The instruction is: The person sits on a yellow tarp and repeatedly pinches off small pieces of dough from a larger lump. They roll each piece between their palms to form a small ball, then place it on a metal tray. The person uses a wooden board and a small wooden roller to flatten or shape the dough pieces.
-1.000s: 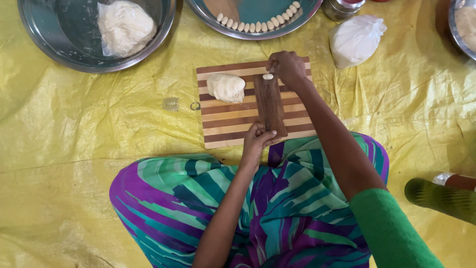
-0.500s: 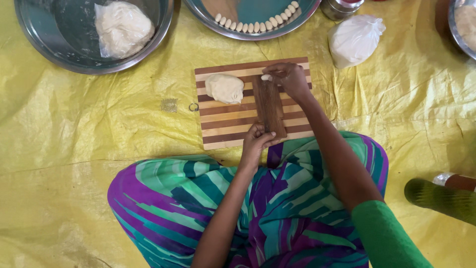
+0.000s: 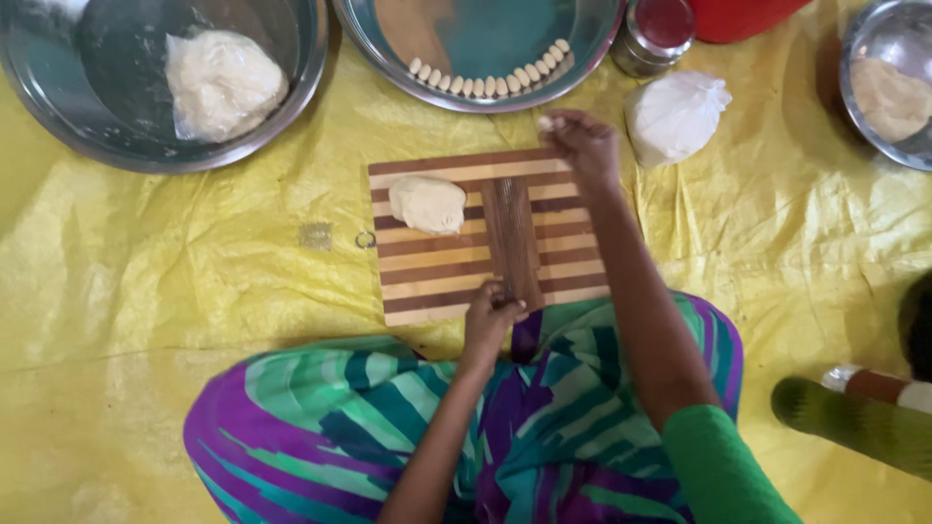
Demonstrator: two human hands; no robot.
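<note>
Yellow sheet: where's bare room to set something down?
Bare yellow sheet lies left of the striped board, below the dough bowl. More lies right of the board, below the white bag. Crowded along the top, at the tray, tin and bowls.

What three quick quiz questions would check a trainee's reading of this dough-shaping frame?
1. True or false: the right hand pinches a small dough piece beyond the far edge of the striped wooden board.
2. What does the left hand grip? A) the dough lump B) the near end of the dark ridged strip C) the steel plate
3. Where do the shaped pieces lie?

Key: 1 true; 2 B; 3 in a curved row on the steel plate.
</note>
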